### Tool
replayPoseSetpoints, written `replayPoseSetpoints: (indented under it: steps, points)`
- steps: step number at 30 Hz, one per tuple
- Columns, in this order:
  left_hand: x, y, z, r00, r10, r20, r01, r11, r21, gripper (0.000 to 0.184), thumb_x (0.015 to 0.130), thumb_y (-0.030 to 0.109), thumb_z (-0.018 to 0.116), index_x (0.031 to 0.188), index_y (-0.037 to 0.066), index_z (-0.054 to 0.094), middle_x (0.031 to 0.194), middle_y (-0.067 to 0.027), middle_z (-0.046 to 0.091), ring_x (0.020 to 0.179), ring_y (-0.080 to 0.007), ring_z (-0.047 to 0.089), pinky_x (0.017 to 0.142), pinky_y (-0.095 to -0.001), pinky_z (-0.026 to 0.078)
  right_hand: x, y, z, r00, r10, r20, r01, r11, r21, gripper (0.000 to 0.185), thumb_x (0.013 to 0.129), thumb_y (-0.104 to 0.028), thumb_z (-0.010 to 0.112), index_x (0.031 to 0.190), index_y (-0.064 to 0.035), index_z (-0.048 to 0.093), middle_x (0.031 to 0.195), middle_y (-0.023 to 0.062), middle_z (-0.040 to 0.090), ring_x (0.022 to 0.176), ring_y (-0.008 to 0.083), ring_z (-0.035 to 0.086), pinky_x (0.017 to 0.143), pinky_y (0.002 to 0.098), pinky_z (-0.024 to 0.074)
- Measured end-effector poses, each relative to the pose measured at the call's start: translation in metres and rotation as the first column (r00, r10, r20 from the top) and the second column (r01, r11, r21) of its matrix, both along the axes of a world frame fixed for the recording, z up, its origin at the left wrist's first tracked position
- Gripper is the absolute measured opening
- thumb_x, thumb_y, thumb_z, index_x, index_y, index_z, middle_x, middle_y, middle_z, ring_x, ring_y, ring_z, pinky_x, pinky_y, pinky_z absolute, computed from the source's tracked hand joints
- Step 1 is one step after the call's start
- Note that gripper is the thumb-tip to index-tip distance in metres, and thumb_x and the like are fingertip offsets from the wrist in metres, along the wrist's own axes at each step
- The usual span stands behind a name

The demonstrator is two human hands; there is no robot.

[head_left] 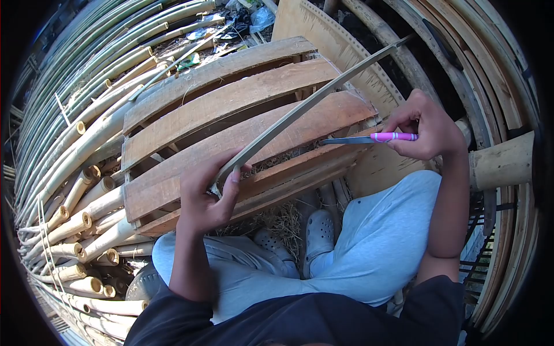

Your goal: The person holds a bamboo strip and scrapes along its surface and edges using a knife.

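My left hand [210, 193] is closed round the lower end of a long, narrow bamboo strip [306, 105], which slants up to the right across a slatted wooden crate [248, 130]. In my right hand [424, 127] is a small knife [395, 137] with a pink and white handle, held between the fingers. Its blade points left, over the crate's near edge and below the strip, apart from it. Shavings lie between the crate's slats.
Bamboo poles [86, 222] are stacked along the left. A plywood sheet [329, 29] stands behind the crate, and long wooden slats [502, 69] curve down the right. My knees and grey shoes [319, 233] are below the crate.
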State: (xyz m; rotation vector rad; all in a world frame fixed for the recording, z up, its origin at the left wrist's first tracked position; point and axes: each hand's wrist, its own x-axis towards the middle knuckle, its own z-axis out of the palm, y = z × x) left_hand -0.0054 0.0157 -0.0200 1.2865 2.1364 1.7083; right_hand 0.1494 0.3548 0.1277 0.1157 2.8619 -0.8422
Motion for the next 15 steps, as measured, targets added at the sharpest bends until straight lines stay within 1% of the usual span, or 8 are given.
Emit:
replayPoseSetpoints:
  steps: [3, 5, 6, 8, 11, 12, 14, 15]
  points:
    - [0.0, 0.0, 0.0, 1.0, 0.002, 0.007, -0.002, 1.0, -0.006, 0.032, 0.091, 0.003, 0.062, 0.122, -0.002, 0.069, 0.092, -0.0128, 0.077, 0.089, -0.0199, 0.077, 0.08, -0.0305, 0.058, -0.001, 0.001, -0.01, 0.999, 0.034, -0.041, -0.031, 0.997, 0.064, 0.024, 0.064, -0.016, 0.073, 0.078, 0.0039, 0.076, 0.051, 0.0057, 0.056, 0.046, 0.0111, 0.048, 0.047, 0.0271, 0.0368]
    - [0.0, 0.0, 0.0, 1.0, 0.005, 0.017, -0.004, 1.0, -0.018, 0.032, 0.091, 0.003, 0.062, 0.122, -0.002, 0.069, 0.092, -0.0128, 0.077, 0.089, -0.0199, 0.077, 0.08, -0.0305, 0.058, -0.001, 0.01, -0.018, 0.964, 0.179, -0.197, -0.108, 0.94, 0.325, 0.024, 0.063, -0.016, 0.073, 0.077, 0.0031, 0.077, 0.05, 0.0057, 0.056, 0.045, 0.0114, 0.047, 0.046, 0.0275, 0.0362]
    - [0.0, 0.0, -0.002, 1.0, 0.002, 0.008, -0.002, 1.0, 0.0, 0.032, 0.091, 0.003, 0.063, 0.123, -0.002, 0.069, 0.092, -0.0128, 0.077, 0.088, -0.0199, 0.077, 0.08, -0.0305, 0.058, 0.001, 0.011, -0.016, 0.964, 0.178, -0.196, -0.107, 0.94, 0.325, 0.024, 0.063, -0.016, 0.073, 0.077, 0.0031, 0.077, 0.05, 0.0057, 0.056, 0.045, 0.0114, 0.047, 0.046, 0.0275, 0.0362]
    - [0.0, 0.001, -0.003, 1.0, 0.0, -0.002, 0.0, 1.0, 0.019, 0.033, 0.091, 0.003, 0.063, 0.123, -0.002, 0.069, 0.092, -0.0128, 0.077, 0.088, -0.0199, 0.077, 0.08, -0.0305, 0.058, 0.001, 0.007, -0.001, 0.999, 0.037, -0.039, -0.027, 0.973, 0.228, 0.024, 0.063, -0.017, 0.072, 0.077, 0.0017, 0.077, 0.051, 0.0066, 0.056, 0.045, 0.0134, 0.047, 0.047, 0.0287, 0.0373]
    - [0.0, 0.0, -0.003, 1.0, -0.002, 0.004, 0.002, 1.0, 0.016, 0.033, 0.091, 0.003, 0.063, 0.123, -0.002, 0.069, 0.092, -0.0128, 0.077, 0.089, -0.0198, 0.077, 0.08, -0.0305, 0.058, 0.002, 0.009, 0.003, 0.999, 0.035, 0.0, -0.035, 0.983, 0.179, 0.022, 0.064, -0.017, 0.071, 0.076, 0.0008, 0.077, 0.051, 0.0076, 0.056, 0.044, 0.0154, 0.048, 0.047, 0.0301, 0.0371]
    - [0.0, -0.001, -0.002, 1.0, -0.003, 0.01, 0.002, 1.0, 0.01, 0.033, 0.091, 0.003, 0.063, 0.123, -0.002, 0.069, 0.092, -0.0128, 0.077, 0.089, -0.0197, 0.076, 0.08, -0.0305, 0.058, 0.001, 0.008, 0.001, 0.999, 0.035, 0.0, -0.034, 0.983, 0.179, 0.022, 0.064, -0.017, 0.071, 0.076, 0.0008, 0.077, 0.051, 0.0076, 0.056, 0.044, 0.0154, 0.048, 0.047, 0.0301, 0.0371]
    - [0.0, 0.0, -0.002, 1.0, -0.005, 0.015, 0.004, 1.0, 0.005, 0.033, 0.091, 0.003, 0.063, 0.123, -0.002, 0.069, 0.092, -0.0128, 0.077, 0.089, -0.0197, 0.076, 0.08, -0.0305, 0.058, 0.001, 0.007, -0.008, 0.993, 0.062, -0.104, -0.05, 0.993, 0.106, 0.025, 0.059, -0.02, 0.072, 0.077, -0.0028, 0.078, 0.048, 0.005, 0.052, 0.041, 0.013, 0.043, 0.045, 0.0287, 0.0331]
    - [0.0, 0.0, -0.003, 1.0, -0.003, 0.002, 0.003, 1.0, 0.013, 0.033, 0.091, 0.003, 0.063, 0.123, -0.002, 0.069, 0.092, -0.0128, 0.077, 0.088, -0.0197, 0.077, 0.08, -0.0305, 0.058, 0.001, 0.007, -0.01, 0.993, 0.061, -0.104, -0.05, 0.993, 0.106, 0.025, 0.059, -0.02, 0.072, 0.077, -0.0028, 0.078, 0.048, 0.005, 0.052, 0.041, 0.013, 0.043, 0.045, 0.0287, 0.0331]
